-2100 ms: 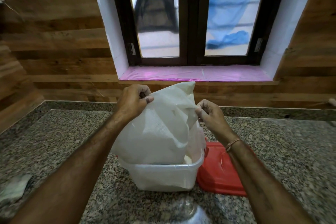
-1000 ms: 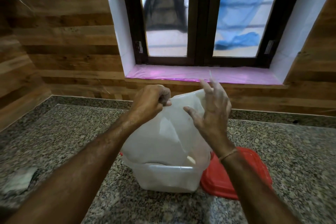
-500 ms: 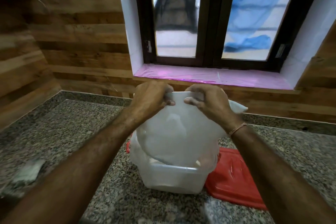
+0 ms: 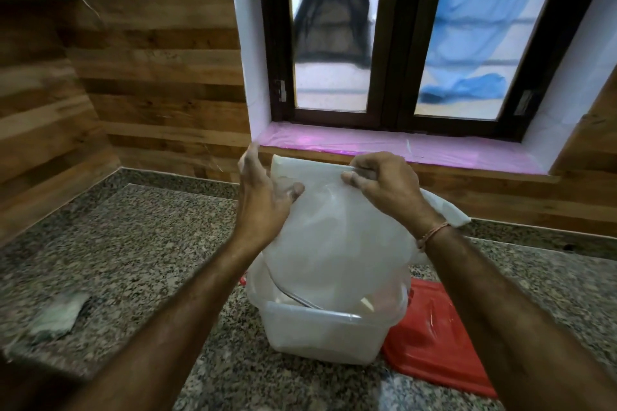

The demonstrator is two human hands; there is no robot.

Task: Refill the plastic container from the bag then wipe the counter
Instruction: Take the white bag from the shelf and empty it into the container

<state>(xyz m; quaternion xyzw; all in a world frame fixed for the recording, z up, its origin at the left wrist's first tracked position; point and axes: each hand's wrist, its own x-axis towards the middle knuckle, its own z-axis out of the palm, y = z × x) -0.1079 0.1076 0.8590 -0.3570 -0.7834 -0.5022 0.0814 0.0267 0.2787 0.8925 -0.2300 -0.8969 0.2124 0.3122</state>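
Observation:
A translucent white plastic bag (image 4: pixel 337 243) hangs upside down with its mouth inside the clear plastic container (image 4: pixel 320 337) on the granite counter (image 4: pixel 140 243). My right hand (image 4: pixel 387 187) pinches the bag's upper edge and holds it up. My left hand (image 4: pixel 263 197) is beside the bag's left side with fingers spread, its thumb touching the plastic. Most of the bag looks slack and see-through. What lies inside the container is hidden by its cloudy walls.
The container's red lid (image 4: pixel 437 340) lies flat on the counter just right of it. A crumpled grey cloth (image 4: pixel 60 315) sits at the near left. Wood-panelled walls enclose the back and left, with a window over a pink-covered sill (image 4: pixel 394 147).
My left hand has let go of the bag's top edge and opened beside it. My right hand keeps holding the bag up. The view has shifted left.

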